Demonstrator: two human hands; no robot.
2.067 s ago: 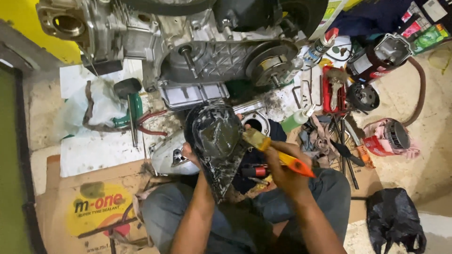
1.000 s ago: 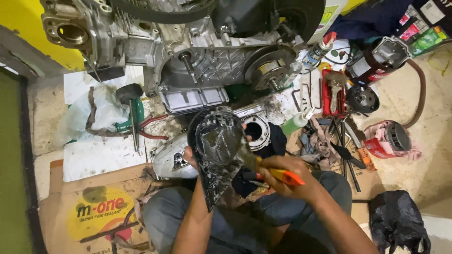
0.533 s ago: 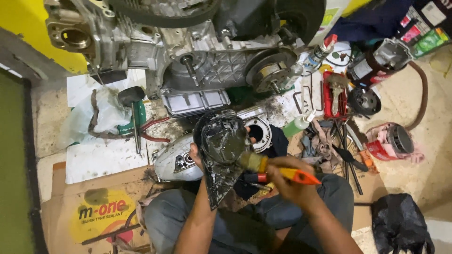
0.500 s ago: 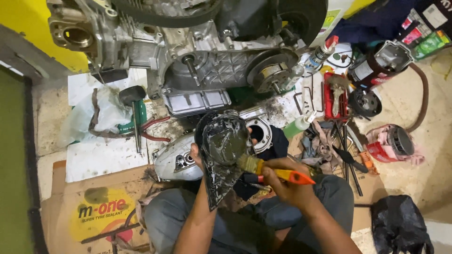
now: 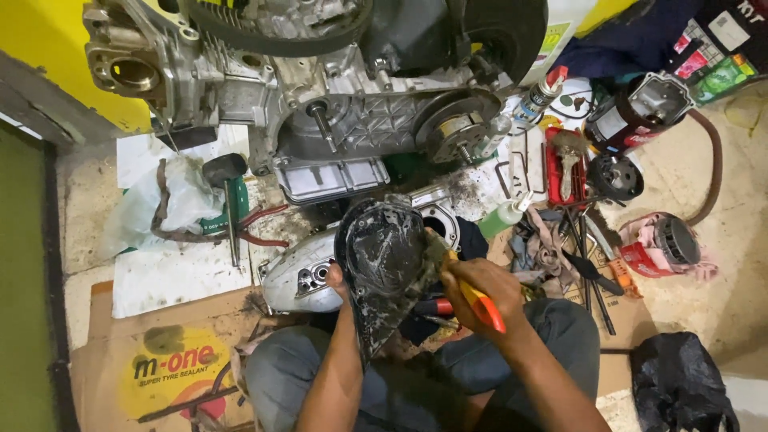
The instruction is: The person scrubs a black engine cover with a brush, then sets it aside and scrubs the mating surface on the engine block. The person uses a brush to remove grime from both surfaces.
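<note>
Head camera is looking down on a person sitting on flattened cardboard (image 5: 120,320) amid scattered engine parts. Their left hand (image 5: 338,278) is gripping the lower left edge of a dirty black engine cover (image 5: 382,264), holding it upright above their lap with its grimy inner face turned toward them; most of that hand is sitting behind the cover, so the exact finger placement is hard to make out. Their right hand (image 5: 478,286) is closing around the orange handle of a paintbrush (image 5: 468,288), whose bristles are touching the cover's right edge. A large scooter engine (image 5: 336,104) is lying across the top of the view, its crankcase open and a pulley showing on its right side. Just beside the cover, to its left, a silver engine casing (image 5: 300,280) is resting on the floor. A black-headed mallet (image 5: 226,188) is lying on white paper (image 5: 168,280) to the left, near a crumpled plastic bag (image 5: 172,204). To the right, a red tray (image 5: 566,166), a small squeeze bottle (image 5: 506,214), rags and loose hand tools are crowding the floor, and a black bag (image 5: 680,384) is sitting well apart at the lower right.
</note>
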